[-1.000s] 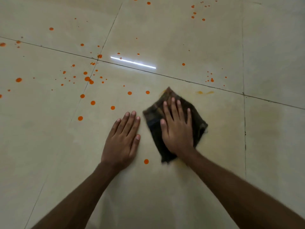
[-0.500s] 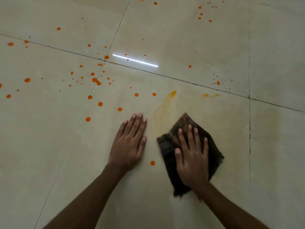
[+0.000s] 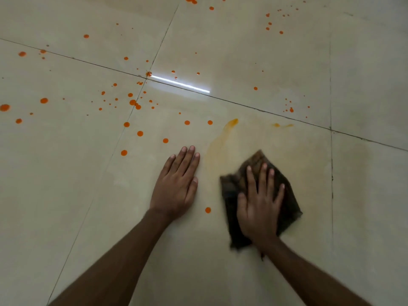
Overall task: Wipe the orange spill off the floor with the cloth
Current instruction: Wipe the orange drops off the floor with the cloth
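A dark brown cloth [image 3: 234,186] lies flat on the pale tiled floor [image 3: 66,195]. My right hand [image 3: 259,202] presses down on it with fingers spread and straight. My left hand [image 3: 177,184] rests flat on the tile just left of the cloth, fingers together. Orange drops [image 3: 132,102] are scattered over the tiles to the left and far side. One drop [image 3: 208,210] sits between my hands. A smeared orange streak [image 3: 231,123] runs from beyond the cloth down toward it.
Dark grout lines [image 3: 242,104] cross the floor. A bright light reflection [image 3: 180,83] shines on one joint. More small orange specks [image 3: 273,23] lie at the far right, and a faint smear [image 3: 282,125] sits near the grout line.
My right hand has pulled the cloth back toward me and to the right, leaving a smeared orange streak where it lay. My left hand has stayed flat on the floor.
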